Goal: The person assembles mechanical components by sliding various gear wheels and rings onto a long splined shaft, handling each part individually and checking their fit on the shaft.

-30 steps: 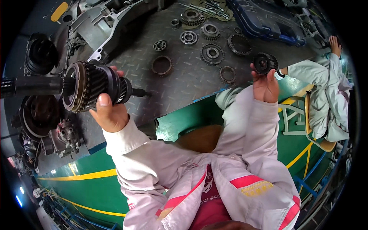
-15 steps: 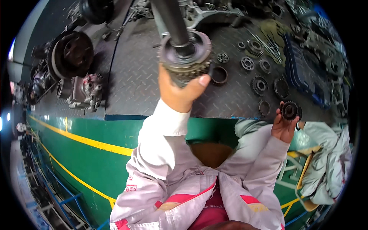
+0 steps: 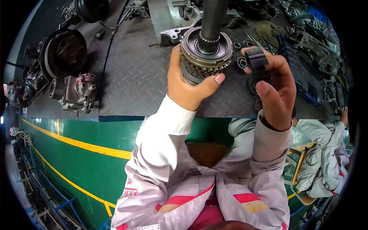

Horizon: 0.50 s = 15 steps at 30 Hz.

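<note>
Left hand (image 3: 188,90): fingers clamped round gears (image 3: 205,63), shaft (image 3: 214,19) upward
Right hand (image 3: 279,90): fingers gripping 1 hub (image 3: 257,63), apart, right of gears

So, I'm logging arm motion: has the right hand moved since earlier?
Yes: leftward and forward, with the right hand now appearing closer to the bearing.

And here's the left hand (image 3: 188,92), spread wide in a firm grip, thumb (image 3: 211,85) out on the right, index finger (image 3: 175,63) up the left. Its forearm (image 3: 163,126) slants up and inward from a bent elbow. Over to the right hand (image 3: 281,90), well apart: thumb (image 3: 265,93) angled up and left, fingers (image 3: 281,64) curled over the top in a pinch, forearm (image 3: 271,149) rising nearly straight beneath!
</note>
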Each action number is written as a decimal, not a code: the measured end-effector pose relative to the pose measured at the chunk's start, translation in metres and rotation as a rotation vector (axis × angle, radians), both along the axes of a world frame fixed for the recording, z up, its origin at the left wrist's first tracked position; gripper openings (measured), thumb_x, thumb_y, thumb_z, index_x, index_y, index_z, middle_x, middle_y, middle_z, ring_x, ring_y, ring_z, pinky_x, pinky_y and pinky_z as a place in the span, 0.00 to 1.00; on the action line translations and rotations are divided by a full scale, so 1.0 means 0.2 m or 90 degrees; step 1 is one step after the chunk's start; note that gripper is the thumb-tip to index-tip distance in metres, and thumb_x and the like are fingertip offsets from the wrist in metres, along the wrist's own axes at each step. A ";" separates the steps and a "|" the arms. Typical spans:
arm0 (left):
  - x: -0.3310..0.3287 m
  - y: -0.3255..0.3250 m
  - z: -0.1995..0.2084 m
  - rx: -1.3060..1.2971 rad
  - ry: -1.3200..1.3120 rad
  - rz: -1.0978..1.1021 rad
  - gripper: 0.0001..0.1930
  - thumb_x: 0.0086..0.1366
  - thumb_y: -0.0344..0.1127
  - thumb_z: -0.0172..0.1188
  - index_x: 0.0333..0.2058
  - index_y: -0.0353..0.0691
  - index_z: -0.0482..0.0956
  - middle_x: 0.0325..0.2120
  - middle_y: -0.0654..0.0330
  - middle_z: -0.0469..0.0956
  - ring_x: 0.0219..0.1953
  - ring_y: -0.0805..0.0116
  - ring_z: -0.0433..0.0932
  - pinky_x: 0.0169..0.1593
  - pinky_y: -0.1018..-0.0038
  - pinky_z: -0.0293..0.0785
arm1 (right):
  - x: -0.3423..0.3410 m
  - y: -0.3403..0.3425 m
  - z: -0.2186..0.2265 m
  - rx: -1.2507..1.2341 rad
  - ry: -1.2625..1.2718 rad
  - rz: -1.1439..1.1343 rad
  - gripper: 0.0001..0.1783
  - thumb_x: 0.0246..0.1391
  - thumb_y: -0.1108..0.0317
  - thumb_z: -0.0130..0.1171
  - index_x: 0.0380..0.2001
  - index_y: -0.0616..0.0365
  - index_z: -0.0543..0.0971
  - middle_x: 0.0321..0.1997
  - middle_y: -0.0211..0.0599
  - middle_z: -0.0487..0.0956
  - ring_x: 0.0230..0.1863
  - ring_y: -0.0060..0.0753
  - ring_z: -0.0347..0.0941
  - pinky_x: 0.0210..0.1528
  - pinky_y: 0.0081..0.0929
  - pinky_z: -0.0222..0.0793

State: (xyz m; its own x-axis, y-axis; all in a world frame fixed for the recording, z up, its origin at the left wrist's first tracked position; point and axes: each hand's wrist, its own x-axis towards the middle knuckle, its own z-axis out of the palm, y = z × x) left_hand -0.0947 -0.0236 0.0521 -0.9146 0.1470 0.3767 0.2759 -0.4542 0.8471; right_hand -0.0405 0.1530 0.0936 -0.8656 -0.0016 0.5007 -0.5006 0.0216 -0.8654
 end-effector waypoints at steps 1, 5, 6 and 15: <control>0.00 0.01 0.00 0.004 0.014 -0.006 0.39 0.43 0.32 0.73 0.53 0.35 0.62 0.45 0.57 0.74 0.47 0.70 0.73 0.53 0.72 0.69 | 0.00 -0.02 0.04 0.027 0.014 0.002 0.24 0.55 0.56 0.60 0.44 0.65 0.69 0.52 0.52 0.73 0.51 0.34 0.70 0.55 0.27 0.63; 0.00 0.02 -0.01 -0.014 0.044 -0.029 0.40 0.42 0.31 0.73 0.54 0.35 0.61 0.45 0.56 0.73 0.47 0.69 0.73 0.53 0.71 0.69 | -0.02 0.00 0.04 -0.066 -0.034 0.100 0.18 0.59 0.63 0.58 0.46 0.65 0.69 0.48 0.40 0.74 0.44 0.23 0.71 0.48 0.22 0.65; 0.00 0.03 -0.02 -0.019 0.058 -0.019 0.40 0.42 0.31 0.73 0.54 0.35 0.61 0.45 0.55 0.73 0.48 0.69 0.73 0.53 0.71 0.69 | -0.02 0.00 0.03 -0.059 -0.049 0.093 0.20 0.62 0.59 0.55 0.47 0.66 0.69 0.46 0.40 0.75 0.42 0.24 0.72 0.47 0.23 0.67; 0.05 0.05 -0.02 -0.011 0.070 0.013 0.40 0.41 0.30 0.72 0.54 0.34 0.61 0.44 0.56 0.75 0.47 0.69 0.75 0.53 0.72 0.70 | -0.03 -0.01 0.01 -0.354 -0.159 0.144 0.32 0.66 0.44 0.37 0.50 0.68 0.69 0.44 0.45 0.78 0.43 0.36 0.77 0.44 0.31 0.74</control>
